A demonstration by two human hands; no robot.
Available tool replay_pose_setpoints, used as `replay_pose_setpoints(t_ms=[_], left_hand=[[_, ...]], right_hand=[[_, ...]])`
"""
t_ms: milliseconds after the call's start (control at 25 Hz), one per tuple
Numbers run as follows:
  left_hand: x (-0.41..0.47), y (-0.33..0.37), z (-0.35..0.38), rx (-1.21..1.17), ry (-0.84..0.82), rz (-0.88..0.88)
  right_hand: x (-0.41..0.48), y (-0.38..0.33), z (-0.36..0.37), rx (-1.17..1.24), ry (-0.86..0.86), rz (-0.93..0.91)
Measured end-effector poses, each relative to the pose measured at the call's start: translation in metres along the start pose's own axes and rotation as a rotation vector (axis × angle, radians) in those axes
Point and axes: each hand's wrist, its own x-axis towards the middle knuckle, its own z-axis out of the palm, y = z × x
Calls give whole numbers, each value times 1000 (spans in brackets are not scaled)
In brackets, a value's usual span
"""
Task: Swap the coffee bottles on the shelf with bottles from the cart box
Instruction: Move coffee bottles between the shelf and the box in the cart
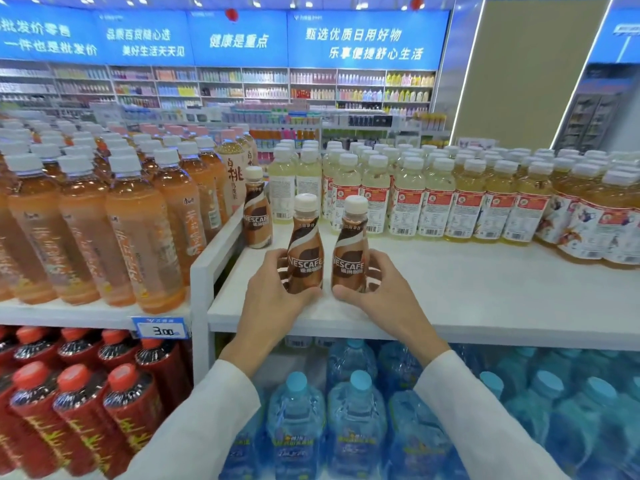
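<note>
On shelf (450,289), brown, cream-capped coffee bottles (306,251)

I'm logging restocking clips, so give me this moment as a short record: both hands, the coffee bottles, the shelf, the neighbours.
left hand: grips the left brown cream-capped coffee bottle, upright
right hand: grips the right brown cream-capped coffee bottle, upright
bottle bases: hidden by the hands; lifted or standing, cannot tell
third brown coffee bottle: stands untouched at the back left, beside the white divider
white shelf board: under both hands
neighbours: pale yellow drink bottles behind; orange tea bottles left of the divider
</note>
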Motion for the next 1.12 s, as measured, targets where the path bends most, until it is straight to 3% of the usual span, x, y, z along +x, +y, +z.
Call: replay_pose_setpoints(t_ms=[80, 280, 520, 680, 1120], left_hand=[[-2, 0, 2, -29, 19, 7], [-1, 3, 3, -8, 49, -7], [7, 6, 11, 97, 94, -25], [50, 8, 15, 9, 99, -129], [103, 1, 46, -49, 334, -255]], right_hand=[[-4, 0, 2, 6, 96, -12], [-6, -4, 3, 20, 46, 7], [-1, -2, 19, 56, 164, -15], [47, -10, 31, 63, 113, -10], [121, 1, 65, 112, 103, -22]])
